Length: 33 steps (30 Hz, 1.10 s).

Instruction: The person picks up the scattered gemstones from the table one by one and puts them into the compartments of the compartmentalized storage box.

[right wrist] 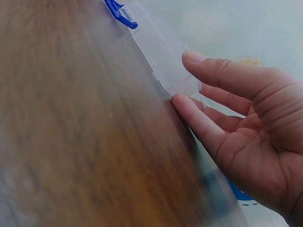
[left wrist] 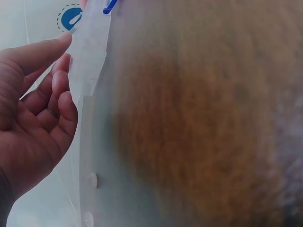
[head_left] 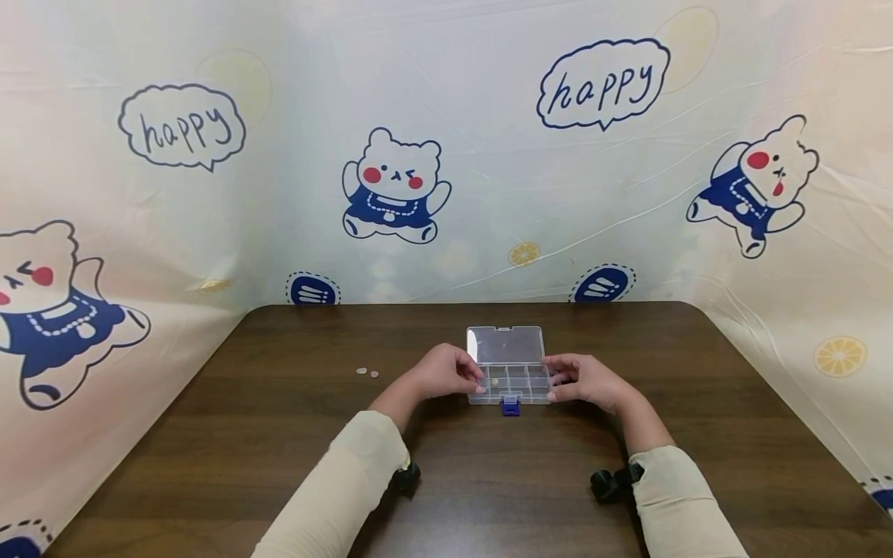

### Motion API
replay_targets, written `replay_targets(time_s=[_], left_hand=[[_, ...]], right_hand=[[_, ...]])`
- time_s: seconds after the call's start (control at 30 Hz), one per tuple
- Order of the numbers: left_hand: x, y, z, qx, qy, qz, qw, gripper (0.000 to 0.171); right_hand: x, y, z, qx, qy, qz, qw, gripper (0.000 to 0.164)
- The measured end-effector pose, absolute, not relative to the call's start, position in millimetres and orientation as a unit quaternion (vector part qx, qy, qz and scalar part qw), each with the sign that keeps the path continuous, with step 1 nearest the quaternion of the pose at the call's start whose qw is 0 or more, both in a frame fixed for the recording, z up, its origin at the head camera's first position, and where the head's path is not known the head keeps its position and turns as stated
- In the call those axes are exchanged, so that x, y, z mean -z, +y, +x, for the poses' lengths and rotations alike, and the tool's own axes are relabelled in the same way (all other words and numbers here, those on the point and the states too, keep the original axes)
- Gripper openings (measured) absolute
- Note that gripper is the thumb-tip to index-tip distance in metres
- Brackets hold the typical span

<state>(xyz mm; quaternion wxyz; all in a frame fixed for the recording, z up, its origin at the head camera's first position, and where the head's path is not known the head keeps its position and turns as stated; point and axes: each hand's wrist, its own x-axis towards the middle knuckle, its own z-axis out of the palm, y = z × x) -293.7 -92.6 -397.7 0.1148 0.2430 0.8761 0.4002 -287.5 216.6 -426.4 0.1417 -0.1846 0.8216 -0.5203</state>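
I watch the left hand [head_left: 443, 372] and right hand [head_left: 587, 377] grip one box [head_left: 518, 383]; two small pieces [head_left: 361, 370] lie left of them.

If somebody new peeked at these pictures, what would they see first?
Probably the big cartoon bears on the cloth behind the table. Next, the clear box with its bright blue latch, between the left fingers and right fingers. Two tiny pale pieces lie left of the box.

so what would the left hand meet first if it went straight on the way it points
The box, at its left end; the left hand looks right against it, though depth is hard to judge.
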Motion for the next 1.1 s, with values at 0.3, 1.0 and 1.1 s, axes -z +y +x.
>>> replay_targets(time_s=[0.3,1.0,1.1], left_hand=[[400.5,-97.0,-293.5,-0.409,0.873,0.248,0.097,0.013],[399.0,-118.4,-280.0,-0.44,0.866,0.229,0.061,0.015],[397.5,-121.1,-278.3,-0.446,0.867,0.217,0.057,0.016]], right_hand=[[425.7,216.3,-287.2,0.523,0.82,-0.186,0.141,0.069],[428.2,216.5,-287.6,0.529,0.815,-0.189,0.143,0.069],[427.4,216.0,-287.3,0.529,0.815,-0.187,0.143,0.069]])
